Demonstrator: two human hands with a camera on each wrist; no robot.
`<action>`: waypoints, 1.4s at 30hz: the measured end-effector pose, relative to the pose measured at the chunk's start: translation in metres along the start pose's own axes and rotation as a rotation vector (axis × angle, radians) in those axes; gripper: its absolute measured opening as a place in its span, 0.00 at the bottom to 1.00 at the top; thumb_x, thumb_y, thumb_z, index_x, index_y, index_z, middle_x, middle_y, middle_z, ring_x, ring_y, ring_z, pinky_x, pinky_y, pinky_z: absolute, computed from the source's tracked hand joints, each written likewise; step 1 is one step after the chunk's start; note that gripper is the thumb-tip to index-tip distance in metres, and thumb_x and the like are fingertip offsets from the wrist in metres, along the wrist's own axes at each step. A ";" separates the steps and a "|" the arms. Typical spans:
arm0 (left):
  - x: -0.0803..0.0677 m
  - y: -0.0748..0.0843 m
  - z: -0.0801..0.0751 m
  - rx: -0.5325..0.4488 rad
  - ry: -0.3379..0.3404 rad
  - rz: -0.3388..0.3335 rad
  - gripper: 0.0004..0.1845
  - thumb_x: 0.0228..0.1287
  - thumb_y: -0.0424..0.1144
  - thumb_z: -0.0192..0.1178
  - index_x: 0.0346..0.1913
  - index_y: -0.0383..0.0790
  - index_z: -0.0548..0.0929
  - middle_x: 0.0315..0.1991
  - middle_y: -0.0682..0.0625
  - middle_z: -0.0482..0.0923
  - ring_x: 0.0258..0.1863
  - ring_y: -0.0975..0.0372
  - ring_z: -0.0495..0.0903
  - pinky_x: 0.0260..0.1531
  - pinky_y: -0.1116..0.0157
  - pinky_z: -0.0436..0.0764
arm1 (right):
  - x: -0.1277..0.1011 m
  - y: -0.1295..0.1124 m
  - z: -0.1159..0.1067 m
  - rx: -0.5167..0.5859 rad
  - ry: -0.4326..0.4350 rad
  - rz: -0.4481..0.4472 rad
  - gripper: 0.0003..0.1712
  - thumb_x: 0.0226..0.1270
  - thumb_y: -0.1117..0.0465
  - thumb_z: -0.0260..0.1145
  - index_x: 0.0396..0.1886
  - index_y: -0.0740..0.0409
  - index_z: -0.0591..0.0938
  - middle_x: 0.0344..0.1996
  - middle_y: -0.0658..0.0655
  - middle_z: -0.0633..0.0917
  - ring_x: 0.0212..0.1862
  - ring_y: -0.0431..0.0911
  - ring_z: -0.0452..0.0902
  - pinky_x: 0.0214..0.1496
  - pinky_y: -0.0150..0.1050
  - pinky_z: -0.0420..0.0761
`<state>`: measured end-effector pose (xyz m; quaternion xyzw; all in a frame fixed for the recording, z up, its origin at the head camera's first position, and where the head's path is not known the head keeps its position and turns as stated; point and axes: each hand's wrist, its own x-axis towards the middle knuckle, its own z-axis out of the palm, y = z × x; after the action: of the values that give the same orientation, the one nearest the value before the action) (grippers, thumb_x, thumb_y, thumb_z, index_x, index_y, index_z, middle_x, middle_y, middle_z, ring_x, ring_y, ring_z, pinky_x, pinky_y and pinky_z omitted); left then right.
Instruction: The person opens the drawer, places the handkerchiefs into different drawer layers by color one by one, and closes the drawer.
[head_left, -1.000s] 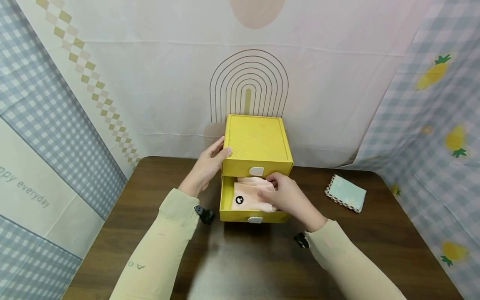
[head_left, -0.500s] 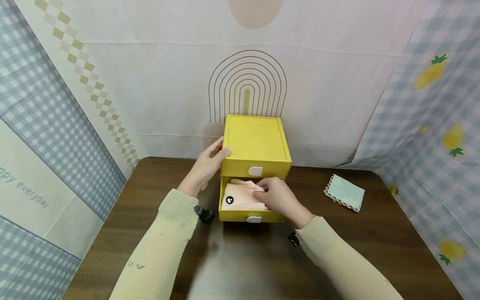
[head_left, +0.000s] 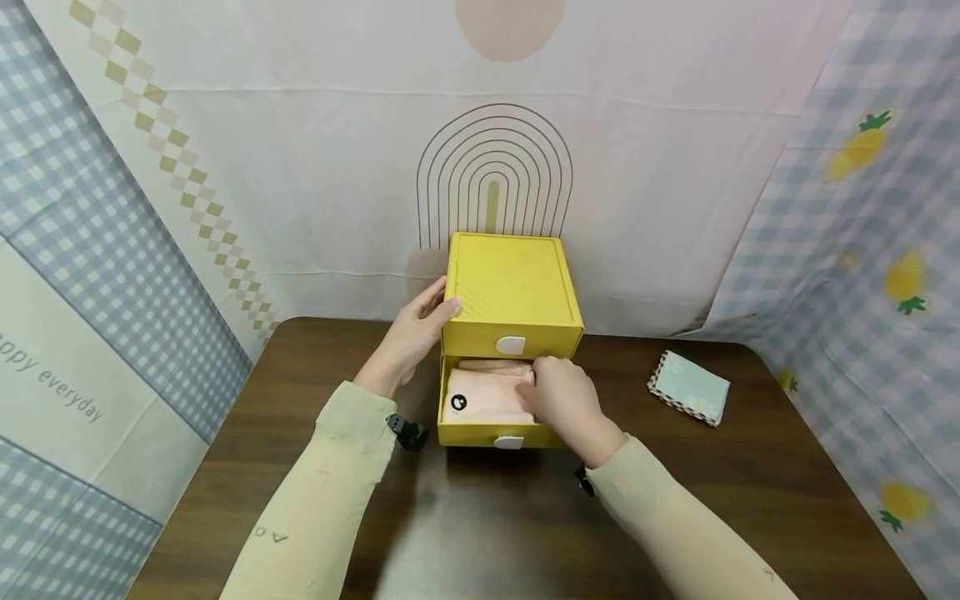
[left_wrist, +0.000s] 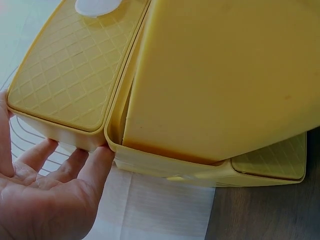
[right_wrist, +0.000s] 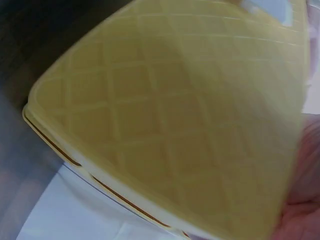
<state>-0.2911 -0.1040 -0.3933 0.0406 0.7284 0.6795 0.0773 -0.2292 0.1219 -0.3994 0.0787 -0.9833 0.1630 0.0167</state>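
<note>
Lower drawer: pulled out toward the near side; looks like stiff, smooth plastic, probably light and easy to slide.
Right hand: reaches in at the drawer's right; its grip looks narrow, but I cannot tell whether it pinches the fabric or only presses it.
Pink cloth: lies folded in the lower drawer, a round black mark at its left; likely light, limp and unbreakable, apt to ruck up or unfold if dragged by one layer. Best taken by all the folded layers together.
Blue cloth: lies folded on the table, well apart on the right.
Left hand: grip wide, thumb at the top edge, fingers against the left side of the box.
Yellow box: rigid, perhaps light enough to shift; the side edges offer the firmest hold.
Hidden: the cloth's right end, under the right hand; the drawer's far part, beneath the upper drawer. In the right-wrist view, the drawer front blocks the fingers and blur softens the rest.
</note>
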 end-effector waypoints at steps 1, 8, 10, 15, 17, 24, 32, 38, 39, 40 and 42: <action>0.000 0.000 0.000 -0.001 0.001 0.002 0.38 0.61 0.63 0.60 0.73 0.69 0.58 0.74 0.59 0.53 0.71 0.65 0.54 0.67 0.56 0.62 | -0.002 0.000 -0.001 0.015 0.003 -0.001 0.16 0.61 0.55 0.69 0.19 0.56 0.76 0.16 0.52 0.75 0.20 0.48 0.70 0.20 0.40 0.67; -0.001 0.000 -0.001 0.003 0.005 0.012 0.39 0.61 0.63 0.60 0.74 0.67 0.58 0.74 0.59 0.53 0.71 0.64 0.54 0.67 0.56 0.62 | -0.008 0.004 0.004 0.127 0.048 -0.019 0.12 0.59 0.63 0.69 0.34 0.60 0.73 0.20 0.51 0.75 0.20 0.45 0.70 0.21 0.37 0.69; -0.001 -0.001 0.000 0.002 0.006 0.010 0.39 0.61 0.63 0.59 0.74 0.67 0.58 0.74 0.59 0.53 0.72 0.64 0.53 0.67 0.56 0.62 | -0.008 0.005 0.006 0.117 0.080 -0.026 0.11 0.60 0.64 0.68 0.30 0.58 0.72 0.18 0.51 0.74 0.20 0.46 0.69 0.21 0.38 0.68; -0.001 -0.002 0.001 0.006 0.009 0.005 0.38 0.62 0.63 0.59 0.74 0.67 0.58 0.74 0.59 0.53 0.71 0.65 0.53 0.67 0.57 0.62 | -0.005 0.008 0.009 0.070 0.124 -0.038 0.12 0.61 0.64 0.67 0.22 0.54 0.72 0.15 0.50 0.73 0.19 0.47 0.69 0.20 0.39 0.68; -0.001 -0.002 0.001 0.005 0.011 0.003 0.39 0.61 0.63 0.59 0.74 0.67 0.58 0.74 0.59 0.53 0.71 0.65 0.54 0.67 0.57 0.62 | -0.004 0.008 0.010 0.058 0.131 -0.041 0.12 0.61 0.64 0.67 0.22 0.54 0.72 0.15 0.50 0.73 0.19 0.47 0.70 0.20 0.40 0.68; -0.001 -0.003 0.001 -0.002 0.004 0.001 0.40 0.61 0.64 0.59 0.74 0.67 0.57 0.74 0.60 0.53 0.71 0.65 0.54 0.67 0.57 0.62 | -0.008 0.010 0.006 0.086 0.122 -0.027 0.13 0.63 0.61 0.66 0.24 0.54 0.72 0.15 0.50 0.73 0.19 0.46 0.69 0.21 0.39 0.68; -0.001 -0.003 0.001 0.003 -0.001 0.006 0.39 0.60 0.64 0.59 0.73 0.68 0.58 0.74 0.60 0.54 0.71 0.65 0.55 0.67 0.57 0.62 | -0.025 0.014 -0.005 0.201 0.184 -0.024 0.17 0.62 0.49 0.70 0.39 0.57 0.80 0.29 0.50 0.84 0.29 0.46 0.78 0.31 0.42 0.76; -0.001 -0.003 0.000 0.000 -0.001 0.010 0.39 0.60 0.64 0.60 0.73 0.68 0.58 0.74 0.60 0.53 0.71 0.64 0.54 0.67 0.56 0.62 | -0.035 0.018 -0.014 0.364 0.204 -0.019 0.24 0.59 0.43 0.71 0.46 0.55 0.81 0.30 0.49 0.85 0.32 0.42 0.79 0.33 0.40 0.79; -0.001 -0.003 0.000 -0.002 -0.001 0.011 0.39 0.60 0.64 0.60 0.73 0.68 0.58 0.74 0.60 0.53 0.71 0.65 0.54 0.67 0.57 0.62 | -0.037 0.019 -0.015 0.401 0.201 -0.015 0.25 0.59 0.42 0.71 0.46 0.54 0.81 0.30 0.48 0.85 0.32 0.42 0.79 0.33 0.39 0.79; -0.001 -0.003 0.000 -0.004 -0.001 0.012 0.39 0.61 0.64 0.60 0.73 0.68 0.58 0.74 0.60 0.53 0.71 0.65 0.54 0.67 0.57 0.62 | -0.038 0.019 -0.016 0.439 0.200 -0.012 0.26 0.58 0.40 0.71 0.46 0.54 0.81 0.29 0.48 0.84 0.32 0.43 0.79 0.33 0.39 0.79; 0.000 -0.003 0.001 -0.007 -0.001 0.012 0.38 0.61 0.63 0.60 0.73 0.68 0.58 0.74 0.60 0.53 0.71 0.65 0.54 0.67 0.57 0.62 | -0.041 0.019 -0.017 0.529 0.182 -0.001 0.27 0.56 0.38 0.71 0.45 0.53 0.81 0.29 0.49 0.85 0.31 0.45 0.79 0.32 0.39 0.80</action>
<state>-0.2905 -0.1033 -0.3965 0.0450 0.7259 0.6824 0.0739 -0.1916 0.1516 -0.3919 0.0656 -0.9010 0.4205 0.0837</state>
